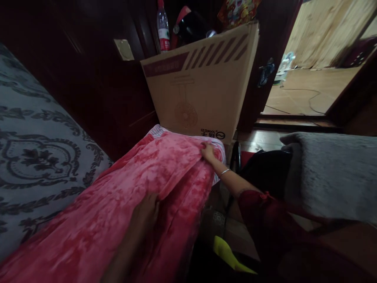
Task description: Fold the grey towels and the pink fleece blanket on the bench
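A pink-red plush blanket [97, 232] lies over a long, narrow surface running away from me, with its upper layer folded back along a diagonal edge. My left hand [149, 208], slightly blurred, is closed on that edge near the middle. Farther off, my right hand [208, 152], with a silver bangle at the wrist, pinches the same edge close to the far end. Striped cloth [219, 146] shows from under the blanket at the far right corner. The fingertips of both hands are partly hidden by the fabric.
A large cardboard box [218, 90] stands against the far end, a bottle [163, 29] behind it. Patterned wallpaper [44, 157] borders the left. To the right are a grey plush cover [338, 177] and an open doorway [312, 90]. Something yellow-green [226, 251] lies low in front.
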### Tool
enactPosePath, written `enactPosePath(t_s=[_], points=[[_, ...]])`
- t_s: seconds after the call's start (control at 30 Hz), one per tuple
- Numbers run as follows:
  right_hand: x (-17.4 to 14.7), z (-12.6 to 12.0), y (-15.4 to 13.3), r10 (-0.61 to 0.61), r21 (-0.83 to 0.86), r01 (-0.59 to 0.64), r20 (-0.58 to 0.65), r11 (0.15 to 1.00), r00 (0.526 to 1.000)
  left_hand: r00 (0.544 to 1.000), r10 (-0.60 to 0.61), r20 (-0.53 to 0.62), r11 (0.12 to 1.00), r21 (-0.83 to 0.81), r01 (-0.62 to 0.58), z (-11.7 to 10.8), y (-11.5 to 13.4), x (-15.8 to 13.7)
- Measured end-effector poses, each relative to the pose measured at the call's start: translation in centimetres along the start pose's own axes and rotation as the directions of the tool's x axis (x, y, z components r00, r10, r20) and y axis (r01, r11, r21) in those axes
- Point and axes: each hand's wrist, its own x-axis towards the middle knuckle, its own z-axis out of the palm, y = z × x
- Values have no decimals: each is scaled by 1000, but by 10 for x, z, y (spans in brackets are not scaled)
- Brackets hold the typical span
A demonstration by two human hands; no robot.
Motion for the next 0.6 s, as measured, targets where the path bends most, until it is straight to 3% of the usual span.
enactPosePath(t_s=[0.2, 0.33, 0.47, 0.6], points=[[-7, -8, 4, 65, -96, -58, 71, 994, 995, 998, 53, 35, 998, 25, -54, 2, -1, -12], [2, -29, 11, 84, -231, -74, 34, 970, 996, 997, 55, 56, 998, 19, -57, 4, -4, -17], [11, -44, 16, 108, -372, -99, 3, 923, 994, 988, 45, 150, 999, 10, -47, 4, 1, -20], [24, -46, 14, 93, -484, -52, 60, 873, 994, 978, -2, 210, 999, 50, -9, 6, 13, -20]])
